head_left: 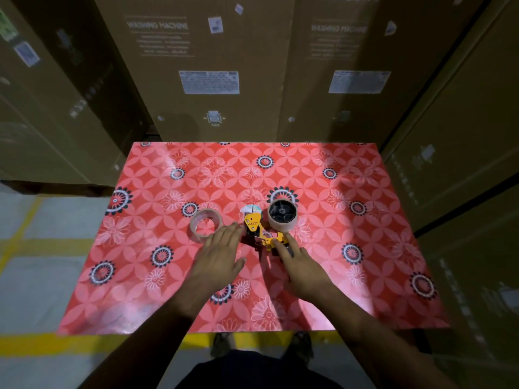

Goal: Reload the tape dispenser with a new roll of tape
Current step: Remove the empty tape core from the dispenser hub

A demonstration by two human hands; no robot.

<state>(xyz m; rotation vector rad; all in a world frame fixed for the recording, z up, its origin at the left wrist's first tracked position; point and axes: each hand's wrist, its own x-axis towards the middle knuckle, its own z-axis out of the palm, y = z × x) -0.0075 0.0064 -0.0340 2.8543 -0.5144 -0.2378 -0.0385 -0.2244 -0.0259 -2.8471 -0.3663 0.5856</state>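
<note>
The left hand (217, 258) is flat and spread, palm down, fingers extended together toward the dispenser (259, 230); its fingertips reach the dispenser's left side and lie just beside the loose roll (205, 225), gripping nothing. The right hand (299, 262) is also open, its fingers laid on the dispenser's near, yellow end, where the handle is mostly hidden under them; whether they press it or merely rest there cannot be told.

The dispenser lies on its side near the middle of the table (365, 248), its yellow plate facing up. A second roll (282, 217) sits on the dispenser's black hub at its right, standing on edge. The loose roll lies flat to the left, apart from the dispenser.

The table wears a glossy red cloth printed with pale and black flowers. Tall brown cartons (196, 66) with white labels wall it in behind and on both sides. The floor (42, 248) at left is pale grey with yellow lines.
</note>
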